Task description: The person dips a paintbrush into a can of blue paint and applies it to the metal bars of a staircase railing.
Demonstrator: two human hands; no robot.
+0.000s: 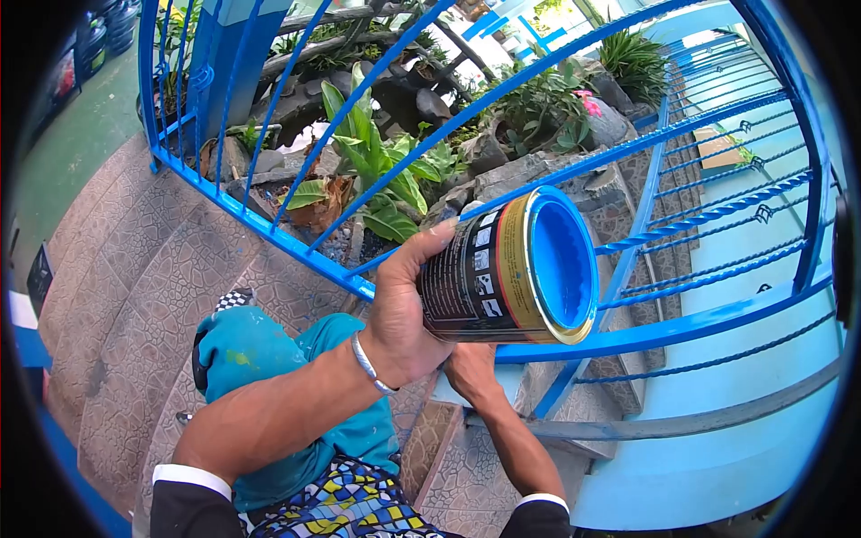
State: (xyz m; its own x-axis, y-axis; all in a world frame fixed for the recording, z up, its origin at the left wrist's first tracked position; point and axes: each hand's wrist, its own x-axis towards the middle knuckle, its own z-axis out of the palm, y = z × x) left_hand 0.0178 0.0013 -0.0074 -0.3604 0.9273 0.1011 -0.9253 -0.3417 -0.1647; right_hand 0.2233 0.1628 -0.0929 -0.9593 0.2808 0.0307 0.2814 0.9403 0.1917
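My left hand (401,314) is wrapped around a paint can (466,278) with a dark printed label and a gold rim band. The can has no lid on and is tilted, its mouth facing right. Bright blue paint (563,260) coats the inside. Just below and behind the can is my right hand (471,369), close to the blue metal railing (628,337). The can hides its fingers, so whether it grips anything does not show. A silver bracelet (369,363) circles my left wrist.
Curved stone-patterned steps (126,296) run down on the left. Behind the railing bars lies a rock garden with leafy plants (363,161) and a pink flower (587,103). A light blue wall (700,448) stands at right, with a grey rail (717,417) before it.
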